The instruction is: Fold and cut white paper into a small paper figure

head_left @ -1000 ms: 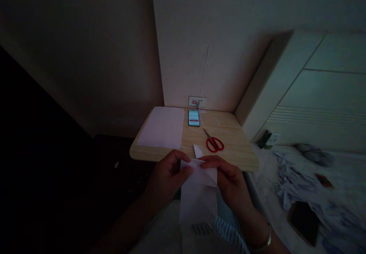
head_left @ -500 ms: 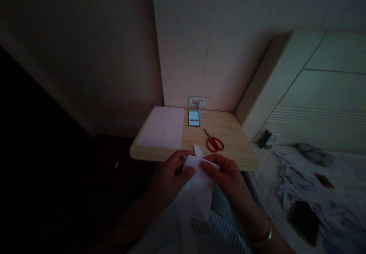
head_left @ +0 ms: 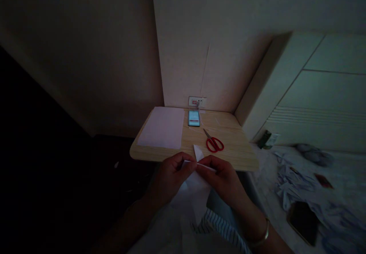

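Note:
A folded piece of white paper (head_left: 198,153) is pinched between both hands, in front of the table's near edge. One pointed flap of it sticks up above my fingers. My left hand (head_left: 173,176) grips its left part between thumb and forefinger. From the other side my right hand (head_left: 221,176) pinches it close to the middle, the fingertips of both hands almost meeting. Scissors with red handles (head_left: 214,144) lie on the table just beyond my right hand, tips pointing away to the left. The paper's lower part is dim and partly covered by my hands.
The small wooden table (head_left: 234,143) carries a stack of white paper (head_left: 161,128) and a lit phone (head_left: 193,118) near the wall socket (head_left: 197,101). On the bed at right lie crumpled papers (head_left: 296,185), a dark tablet-like object (head_left: 303,222) and a grey item (head_left: 314,154).
My hands have drawn closer together on the paper. Its broad face, turned toward me before, is now tilted so a thin edge shows between my fingertips.

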`<state>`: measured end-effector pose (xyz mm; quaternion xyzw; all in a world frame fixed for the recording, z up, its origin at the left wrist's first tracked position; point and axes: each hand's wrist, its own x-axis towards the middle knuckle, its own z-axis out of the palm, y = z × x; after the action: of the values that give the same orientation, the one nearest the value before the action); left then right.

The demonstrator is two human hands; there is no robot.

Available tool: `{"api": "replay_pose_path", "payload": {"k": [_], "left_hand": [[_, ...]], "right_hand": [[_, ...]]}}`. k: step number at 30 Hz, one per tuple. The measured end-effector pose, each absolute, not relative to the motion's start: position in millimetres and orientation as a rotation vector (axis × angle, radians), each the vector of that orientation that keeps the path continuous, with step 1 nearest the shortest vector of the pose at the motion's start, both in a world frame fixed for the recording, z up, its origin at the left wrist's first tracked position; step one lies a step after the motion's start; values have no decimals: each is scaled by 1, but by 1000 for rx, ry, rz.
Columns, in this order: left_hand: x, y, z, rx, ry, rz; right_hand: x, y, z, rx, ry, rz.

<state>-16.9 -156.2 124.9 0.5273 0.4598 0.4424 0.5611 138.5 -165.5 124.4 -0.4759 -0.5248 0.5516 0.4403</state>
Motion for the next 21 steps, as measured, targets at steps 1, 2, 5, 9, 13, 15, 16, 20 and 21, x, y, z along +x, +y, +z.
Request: {"api": "replay_pose_path", "payload": {"k": [1,2,5,9,13,15,16,20,21], "left_hand": [[-17,-156,125,1255,1097,1044],[-17,-156,124,1263,1110,1044],[-19,-155,123,1225,1129,1045],[-20,-154,121,1092,1142,1049],[-20,-153,118,1054,1140,1050],[-25,-152,118,1047,1150,1075],[-29,-151,117,1025,1151,1103],[-54,-144,117,903,1173,1287],[-59,-143,117,904,1173,1313]], "right_hand": [[138,-165,124,-1176,-1294,1377],[138,-165,123,-1175,-1287,1384],[139,-164,121,-1165,-1237,1414],[142,-161,118,-1118,-1147,1434],[143,-161,114,-1136,-1137,1451],[146,-162,113,-1142,-1133,1458],[149,-162,112,-1147,-1120,1456],[165,-160,105,-1163,-963,1397],[168,-159,104,-1159,-937,1400]]}}
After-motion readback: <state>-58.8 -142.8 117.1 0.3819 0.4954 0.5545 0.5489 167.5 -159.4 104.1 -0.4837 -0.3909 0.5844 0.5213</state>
